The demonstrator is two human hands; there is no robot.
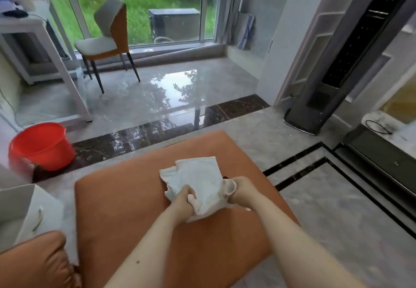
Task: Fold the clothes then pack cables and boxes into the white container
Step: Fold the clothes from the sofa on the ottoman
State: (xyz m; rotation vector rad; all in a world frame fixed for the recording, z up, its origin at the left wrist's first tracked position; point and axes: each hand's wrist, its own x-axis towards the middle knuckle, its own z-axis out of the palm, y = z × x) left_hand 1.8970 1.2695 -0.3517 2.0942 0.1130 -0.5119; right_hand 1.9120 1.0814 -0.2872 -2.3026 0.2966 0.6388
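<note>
On the orange cushion (135, 209) lay a white garment (198, 179), soft, light and limp, its 2 near edges bunched in the curled left hand (183, 199) and right hand (239, 189), probably best gripped at hems.

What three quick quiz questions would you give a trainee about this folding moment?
1. True or false: both hands grip the white garment.
2. What does the garment lie on? A) the chair seat B) the orange cushion C) the bare floor
3. Fill in: the red ____ stands on the floor to the person's left.

Key
1. True. The left hand and the right hand each hold a bunch of the cloth at its near edge.
2. B
3. bucket
</note>
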